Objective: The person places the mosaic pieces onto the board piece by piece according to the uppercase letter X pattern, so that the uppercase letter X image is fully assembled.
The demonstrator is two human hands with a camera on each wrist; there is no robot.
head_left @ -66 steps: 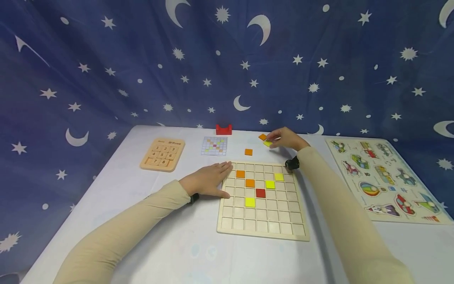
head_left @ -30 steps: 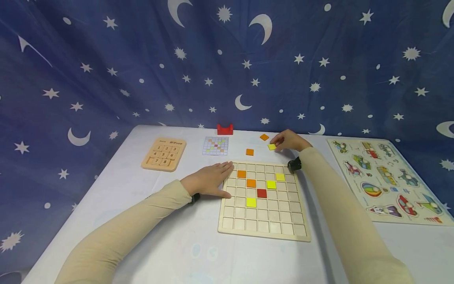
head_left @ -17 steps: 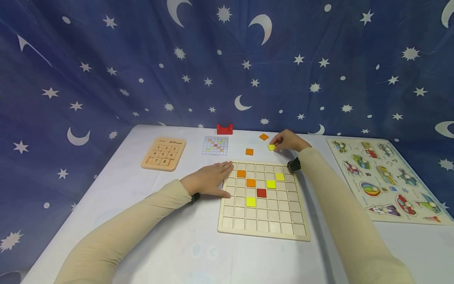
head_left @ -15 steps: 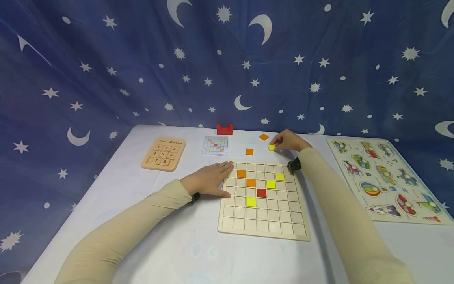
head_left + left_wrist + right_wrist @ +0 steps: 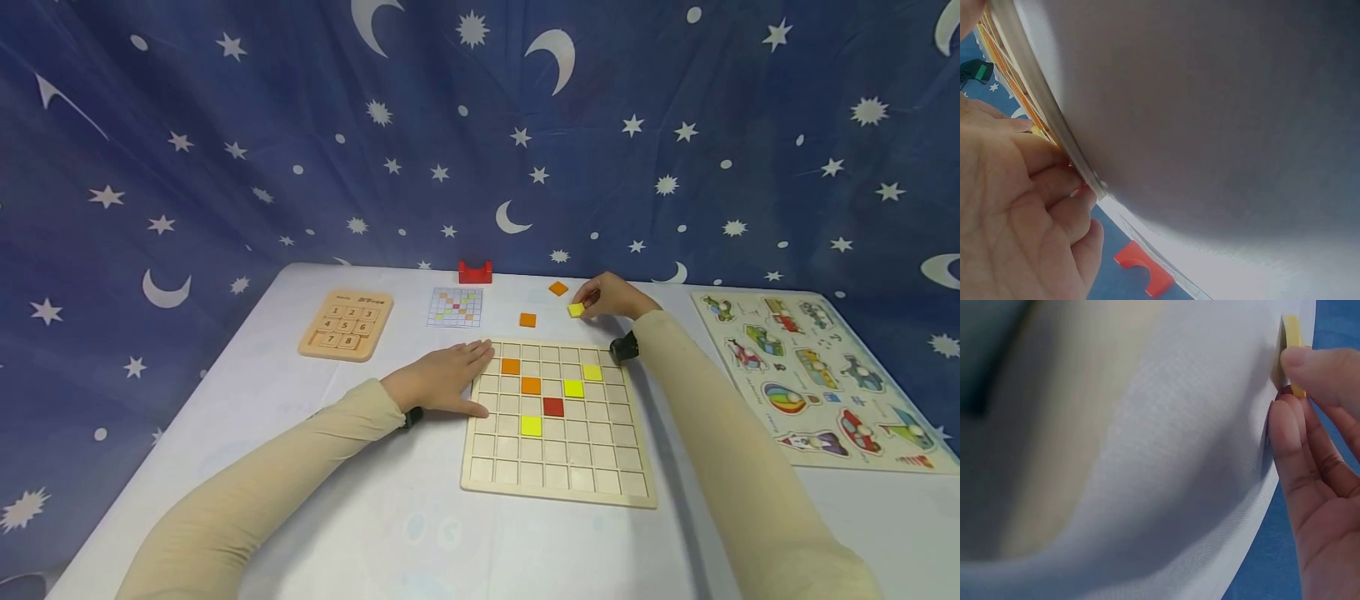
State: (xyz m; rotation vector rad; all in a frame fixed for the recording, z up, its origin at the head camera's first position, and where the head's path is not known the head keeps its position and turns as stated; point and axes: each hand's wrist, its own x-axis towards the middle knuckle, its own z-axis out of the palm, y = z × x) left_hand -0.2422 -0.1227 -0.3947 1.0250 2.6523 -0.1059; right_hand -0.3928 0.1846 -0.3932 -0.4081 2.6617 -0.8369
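My right hand pinches a yellow square tile between thumb and fingers, beyond the board's far edge. From the right wrist view, the yellow tile is tilted up, with one edge lifted. My left hand rests with extended fingers on the left rim of a wooden grid board. Orange tiles, yellow tiles and one red tile sit in the board's cells. Two loose orange tiles lie on the table: a nearer one and a farther one.
A card with a coloured grid pattern lies behind the board, near a red stand. To the left is a wooden number puzzle. A picture peg puzzle occupies the right side. A starry blue cloth hangs behind the table.
Since the earliest frame, my right hand has drawn the yellow tile slightly right and nearer, away from the farther orange tile. Over the last second it has barely moved; my left hand stays put.
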